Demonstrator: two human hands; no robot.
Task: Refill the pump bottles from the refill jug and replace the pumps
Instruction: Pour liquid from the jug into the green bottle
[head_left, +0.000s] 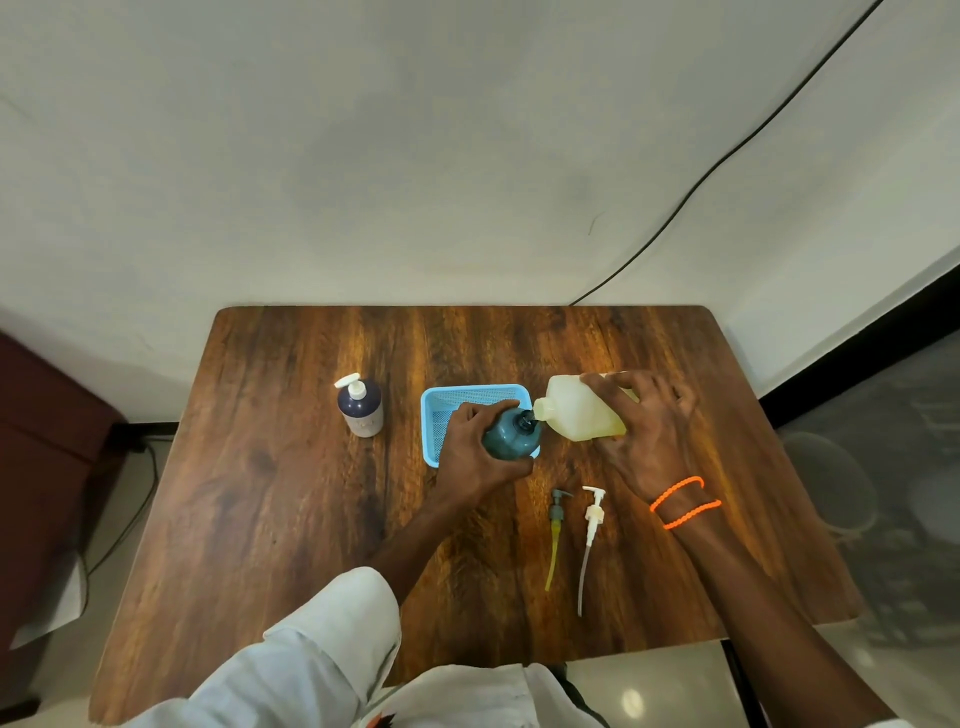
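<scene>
My left hand (470, 452) grips a dark teal bottle (511, 434) with no pump in its open neck. My right hand (644, 431) holds the pale yellowish refill jug (576, 408) tipped on its side, its spout touching the teal bottle's opening. Two removed pumps lie on the table in front of the hands: a grey-green pump (557, 525) with a yellow tube and a white pump (592, 535) with a clear tube. A dark blue bottle (360, 408) with its white pump fitted stands upright to the left.
A light blue plastic basket (441, 400) sits on the wooden table (260, 493) right behind the teal bottle. A black cable runs down the wall at the back right. A dark red cabinet stands off the table's left side.
</scene>
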